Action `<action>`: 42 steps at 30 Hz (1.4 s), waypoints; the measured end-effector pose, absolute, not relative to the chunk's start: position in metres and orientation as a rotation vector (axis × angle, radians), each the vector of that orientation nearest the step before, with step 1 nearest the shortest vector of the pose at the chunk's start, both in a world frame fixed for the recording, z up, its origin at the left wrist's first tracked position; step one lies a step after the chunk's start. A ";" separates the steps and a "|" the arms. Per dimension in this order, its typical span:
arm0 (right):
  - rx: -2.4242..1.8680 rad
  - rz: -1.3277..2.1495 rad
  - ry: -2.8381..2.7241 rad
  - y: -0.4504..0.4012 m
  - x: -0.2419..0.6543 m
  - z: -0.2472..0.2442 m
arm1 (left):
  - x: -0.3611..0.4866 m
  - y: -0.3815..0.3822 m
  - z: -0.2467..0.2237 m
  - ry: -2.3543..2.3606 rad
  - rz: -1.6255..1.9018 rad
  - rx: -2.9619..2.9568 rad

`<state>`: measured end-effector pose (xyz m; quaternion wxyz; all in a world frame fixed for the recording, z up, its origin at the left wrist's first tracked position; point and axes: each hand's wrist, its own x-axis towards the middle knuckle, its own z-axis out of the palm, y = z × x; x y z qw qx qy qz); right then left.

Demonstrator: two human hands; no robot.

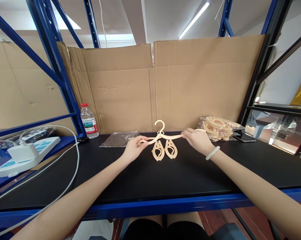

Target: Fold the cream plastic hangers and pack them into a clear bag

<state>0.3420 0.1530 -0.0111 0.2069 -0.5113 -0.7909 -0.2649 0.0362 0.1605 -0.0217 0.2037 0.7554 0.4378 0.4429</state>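
Note:
A cream plastic folding hanger (160, 134) is held up above the black tabletop, its arms spread and its hook pointing up. My left hand (136, 146) pinches the hanger's left arm between thumb and fingers. On the other side my right hand (197, 140) grips the right arm near its end. Below the hanger, two folded clothes hangers lie side by side, the left one (158, 150) close to the right one (171, 149). Both are the same cream colour.
An empty-looking clear plastic bag (116, 139) lies behind my left hand. A bag of folded hangers (218, 128) and a phone (245, 138) are at right. At left stand a water bottle (89, 121) and a power strip (27, 158) with a white cable (76, 163). Cardboard (120, 90) closes the back.

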 end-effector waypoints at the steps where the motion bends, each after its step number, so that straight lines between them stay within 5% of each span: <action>1: -1.465 -0.750 -2.187 0.151 0.341 -0.011 | 0.036 0.161 -0.022 1.227 1.237 2.106; 13: -1.212 -0.665 -2.209 0.150 0.329 -0.022 | 0.040 0.156 -0.020 1.196 1.249 2.107; 30: -0.829 0.920 -1.471 0.164 0.341 -0.018 | 0.045 0.150 -0.015 1.041 1.363 1.846; 42: -0.634 1.318 -1.147 0.158 0.334 -0.015 | 0.053 0.141 -0.011 0.885 1.301 1.460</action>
